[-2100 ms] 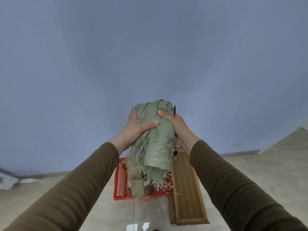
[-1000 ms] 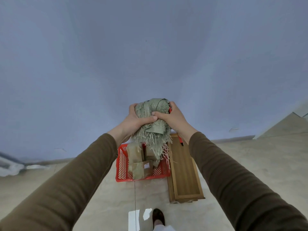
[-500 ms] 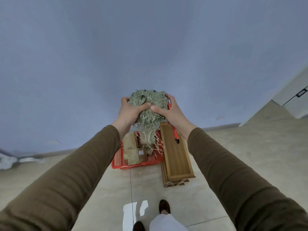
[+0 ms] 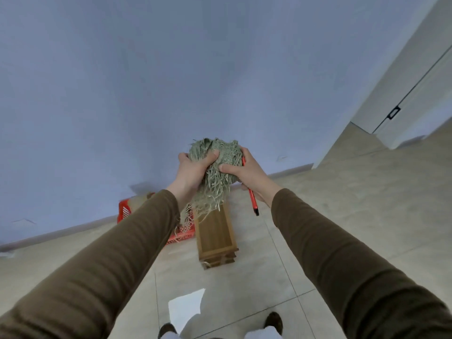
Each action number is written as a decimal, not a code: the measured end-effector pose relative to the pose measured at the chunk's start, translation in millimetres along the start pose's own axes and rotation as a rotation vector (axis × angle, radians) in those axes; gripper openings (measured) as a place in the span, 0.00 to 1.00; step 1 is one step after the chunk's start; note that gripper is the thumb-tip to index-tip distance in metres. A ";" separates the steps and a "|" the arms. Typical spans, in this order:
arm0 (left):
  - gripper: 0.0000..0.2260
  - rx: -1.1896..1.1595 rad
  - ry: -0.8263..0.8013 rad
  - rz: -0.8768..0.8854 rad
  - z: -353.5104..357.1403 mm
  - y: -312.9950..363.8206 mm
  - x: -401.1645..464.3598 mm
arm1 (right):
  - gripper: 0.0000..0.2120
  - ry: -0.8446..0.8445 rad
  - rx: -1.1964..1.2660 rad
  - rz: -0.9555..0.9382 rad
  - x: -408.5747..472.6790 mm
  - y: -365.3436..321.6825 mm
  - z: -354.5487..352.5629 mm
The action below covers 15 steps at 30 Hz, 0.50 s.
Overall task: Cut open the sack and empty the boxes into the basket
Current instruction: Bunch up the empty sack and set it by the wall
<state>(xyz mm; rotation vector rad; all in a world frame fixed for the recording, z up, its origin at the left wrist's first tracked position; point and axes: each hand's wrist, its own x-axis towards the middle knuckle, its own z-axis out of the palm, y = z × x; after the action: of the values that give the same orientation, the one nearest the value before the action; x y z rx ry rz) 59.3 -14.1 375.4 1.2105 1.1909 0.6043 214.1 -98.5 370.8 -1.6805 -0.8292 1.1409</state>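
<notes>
The woven sack [image 4: 215, 159] is bunched into a rough ball at chest height, frayed strands trailing down from it toward the floor. Both grips are closed on it: the left hand [image 4: 192, 172] clutches its left side with the thumb dug into the top, and the right hand [image 4: 244, 171] cups the right side while also pinning a red utility knife [image 4: 252, 199], whose long axis slants down and away from the palm (blade end hard to make out). The sack looks emptied. The red basket [image 4: 182, 233] sits on the floor below and to the left, mostly hidden by the left sleeve, a cardboard box [image 4: 140, 198] showing at its far end. Just beside it, to the right, lies a long wooden tray [image 4: 215, 231]. The left hand is the nearer to the basket
</notes>
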 end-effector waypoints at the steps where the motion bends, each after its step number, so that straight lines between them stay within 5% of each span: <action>1: 0.41 -0.007 -0.017 0.002 25.4 -2.4 -0.7 | 0.45 0.019 -0.005 0.010 -0.4 8.0 -23.4; 8: 0.34 0.001 -0.138 0.058 176.7 -18.7 -0.6 | 0.41 0.116 -0.001 0.109 2.3 57.2 -171.3; 15: 0.40 0.036 -0.183 0.053 258.8 -23.9 34.7 | 0.38 0.156 0.044 0.181 33.3 84.8 -248.5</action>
<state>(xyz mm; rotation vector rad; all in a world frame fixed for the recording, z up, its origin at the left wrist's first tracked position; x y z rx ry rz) 303.4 -89.8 316.9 1.3030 1.0222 0.5016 461.7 -176.6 319.5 -1.8101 -0.5603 1.1237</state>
